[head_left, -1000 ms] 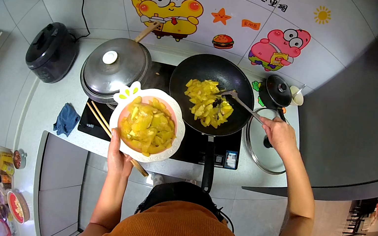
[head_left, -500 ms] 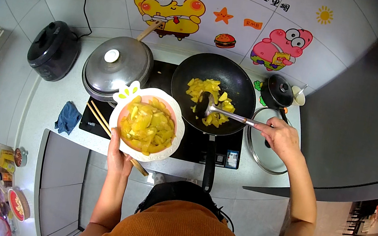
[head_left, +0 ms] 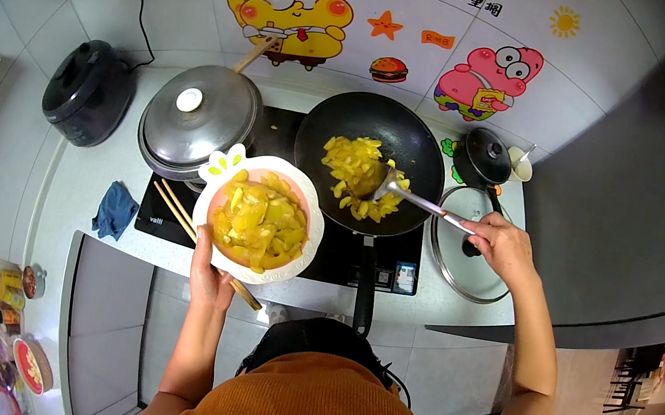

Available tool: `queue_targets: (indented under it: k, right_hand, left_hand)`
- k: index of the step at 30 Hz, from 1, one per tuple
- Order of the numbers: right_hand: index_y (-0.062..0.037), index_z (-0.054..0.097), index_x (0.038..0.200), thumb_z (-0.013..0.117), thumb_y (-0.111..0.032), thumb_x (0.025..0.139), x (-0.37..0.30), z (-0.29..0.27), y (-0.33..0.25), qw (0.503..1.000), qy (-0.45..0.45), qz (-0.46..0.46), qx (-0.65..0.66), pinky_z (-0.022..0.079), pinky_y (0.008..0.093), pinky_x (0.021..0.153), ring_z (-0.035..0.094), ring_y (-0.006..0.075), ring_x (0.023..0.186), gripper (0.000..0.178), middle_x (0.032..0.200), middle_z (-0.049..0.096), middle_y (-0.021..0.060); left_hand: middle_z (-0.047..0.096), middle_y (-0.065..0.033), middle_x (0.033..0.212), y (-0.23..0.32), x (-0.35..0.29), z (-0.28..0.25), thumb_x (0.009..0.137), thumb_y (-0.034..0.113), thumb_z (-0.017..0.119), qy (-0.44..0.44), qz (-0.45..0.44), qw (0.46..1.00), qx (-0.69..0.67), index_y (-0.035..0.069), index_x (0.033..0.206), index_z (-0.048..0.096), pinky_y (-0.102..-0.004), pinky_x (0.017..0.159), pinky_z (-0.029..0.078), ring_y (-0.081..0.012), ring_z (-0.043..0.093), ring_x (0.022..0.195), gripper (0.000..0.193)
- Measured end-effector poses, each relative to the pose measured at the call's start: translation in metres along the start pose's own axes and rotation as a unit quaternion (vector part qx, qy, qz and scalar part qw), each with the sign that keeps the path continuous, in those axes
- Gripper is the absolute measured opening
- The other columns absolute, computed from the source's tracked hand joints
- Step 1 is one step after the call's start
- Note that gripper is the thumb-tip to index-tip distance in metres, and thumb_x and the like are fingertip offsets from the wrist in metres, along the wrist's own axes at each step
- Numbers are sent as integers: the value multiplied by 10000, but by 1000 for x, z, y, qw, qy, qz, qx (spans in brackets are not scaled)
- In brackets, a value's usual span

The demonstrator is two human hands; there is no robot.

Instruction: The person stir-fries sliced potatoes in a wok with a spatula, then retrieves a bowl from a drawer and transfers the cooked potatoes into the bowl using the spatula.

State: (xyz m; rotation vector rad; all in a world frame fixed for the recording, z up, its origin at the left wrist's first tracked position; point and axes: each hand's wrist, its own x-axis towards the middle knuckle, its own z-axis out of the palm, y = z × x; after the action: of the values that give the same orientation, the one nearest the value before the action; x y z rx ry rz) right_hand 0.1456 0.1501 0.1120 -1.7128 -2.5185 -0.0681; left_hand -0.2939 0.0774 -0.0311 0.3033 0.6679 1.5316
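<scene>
My left hand (head_left: 212,278) is closed on the rim of a white-edged, pink plate (head_left: 306,260) with a leaf-shaped handle, heaped with glossy yellow slices (head_left: 260,217). A pair of wooden chopsticks (head_left: 176,208) runs beneath the plate and through the same hand. My right hand (head_left: 502,246) grips the handle of a metal wok spatula (head_left: 417,200). Its head sits among yellow slices (head_left: 349,162) in the black wok (head_left: 417,147), partly hidden by them. The wok stands on the cooktop (head_left: 334,252), its black handle (head_left: 367,292) pointing toward me.
A lidded pan (head_left: 207,116) stands left of the wok. Further left are a black cooker (head_left: 87,96) and a blue cloth (head_left: 115,211). On the right lie a glass lid (head_left: 463,269), a small black pot (head_left: 481,158) and a white cup (head_left: 522,164).
The spatula's head has shifted a little right in the wok, and the slices are now pushed around and over it. My left hand and the plate stay nearly still.
</scene>
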Motion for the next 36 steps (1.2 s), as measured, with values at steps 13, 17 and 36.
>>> queue_targets:
  k: [13, 17, 36]
  right_hand:
    - [-107, 633, 1156, 626, -171, 854, 34, 57, 48, 898, -48, 240, 367, 412, 247, 526, 512, 80, 575, 309, 719, 616, 24]
    - [-93, 621, 1175, 591, -182, 878, 56, 75, 41, 889, -35, 254, 379, 408, 245, 511, 505, 71, 561, 311, 723, 626, 27]
    - [-204, 601, 1148, 613, -220, 837, 65, 53, -26, 998, 58, 22, 23, 502, 413, 595, 623, 307, 680, 312, 796, 596, 95]
  left_hand:
    - [617, -30, 1022, -2, -3, 30, 940, 469, 456, 89, 5, 996, 31, 72, 1239, 465, -151, 368, 251, -29, 503, 574, 497]
    - [620, -25, 1013, -1, -6, 32, 942, 473, 448, 91, 8, 995, 43, 71, 1232, 473, -151, 368, 245, -25, 492, 564, 496]
    - [623, 3, 959, 1, -4, 35, 940, 488, 446, 107, -26, 992, 63, 68, 1203, 503, -153, 371, 232, -10, 497, 566, 499]
